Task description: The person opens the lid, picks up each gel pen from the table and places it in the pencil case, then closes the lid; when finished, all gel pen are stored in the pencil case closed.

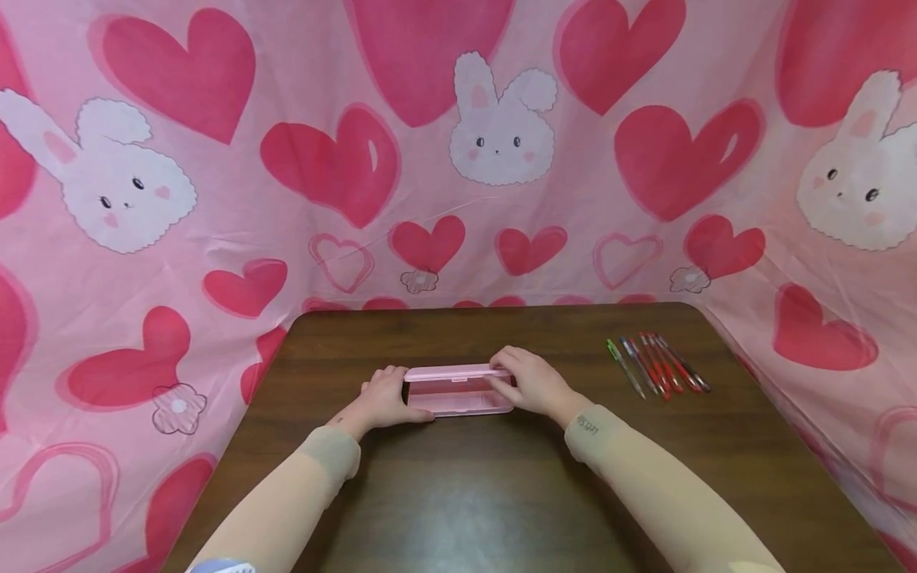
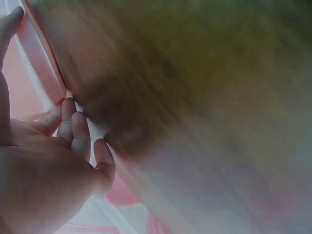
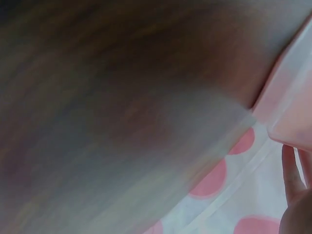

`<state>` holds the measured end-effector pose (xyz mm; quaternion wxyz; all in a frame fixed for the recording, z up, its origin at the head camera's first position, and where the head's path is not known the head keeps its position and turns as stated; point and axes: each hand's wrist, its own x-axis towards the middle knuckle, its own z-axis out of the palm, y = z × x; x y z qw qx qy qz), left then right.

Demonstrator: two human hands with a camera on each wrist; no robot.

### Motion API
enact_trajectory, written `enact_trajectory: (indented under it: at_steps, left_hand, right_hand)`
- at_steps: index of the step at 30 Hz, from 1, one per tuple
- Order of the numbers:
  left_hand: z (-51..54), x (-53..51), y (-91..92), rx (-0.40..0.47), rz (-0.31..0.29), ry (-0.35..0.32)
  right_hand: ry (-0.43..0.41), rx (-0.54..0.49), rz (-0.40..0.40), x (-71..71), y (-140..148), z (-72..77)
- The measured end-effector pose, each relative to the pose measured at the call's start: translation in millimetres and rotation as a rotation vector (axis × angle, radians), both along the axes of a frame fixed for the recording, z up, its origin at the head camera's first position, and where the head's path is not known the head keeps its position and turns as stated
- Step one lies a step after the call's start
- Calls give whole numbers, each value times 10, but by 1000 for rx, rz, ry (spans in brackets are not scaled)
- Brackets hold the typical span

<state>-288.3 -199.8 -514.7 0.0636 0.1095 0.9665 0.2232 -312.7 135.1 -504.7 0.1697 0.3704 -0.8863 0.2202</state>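
Note:
A pink pencil case (image 1: 447, 372) lies lengthwise near the middle of the table, its hinged lid partly raised and its inside facing me. My left hand (image 1: 384, 402) holds the left end, thumb along the front edge and fingers round the far side. At the other end, my right hand (image 1: 533, 383) pinches the lid, fingers on top and thumb beneath it. The left wrist view shows the case wall (image 2: 41, 53) beside the thumb and fingertips. Only part of the right hand (image 3: 295, 190) appears in the right wrist view, under a corner of the case (image 3: 287, 105).
Several pens lie side by side on the right of the brown wooden table (image 1: 458, 493), among them a green pen (image 1: 626, 368) and some red ones. A pink cloth (image 1: 501, 207) with hearts and rabbits hangs behind and around the table.

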Motion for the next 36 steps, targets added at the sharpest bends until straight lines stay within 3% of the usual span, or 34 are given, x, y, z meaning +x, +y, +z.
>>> enact_trajectory:
  at_steps: [8, 14, 24, 36]
  left_hand:
    - [-15, 10, 21, -2, 12, -3]
    - [-23, 3, 34, 0, 11, 3]
    - [-5, 23, 18, -17, 21, 10]
    - [-7, 12, 31, -4, 20, -12]
  right_hand:
    - [-26, -236, -100, -155, -83, 34]
    - [-153, -364, -219, -244, -157, 55]
    - [-310, -438, -401, -386, -326, 103]
    - [-396, -461, -538, -593, -460, 82]
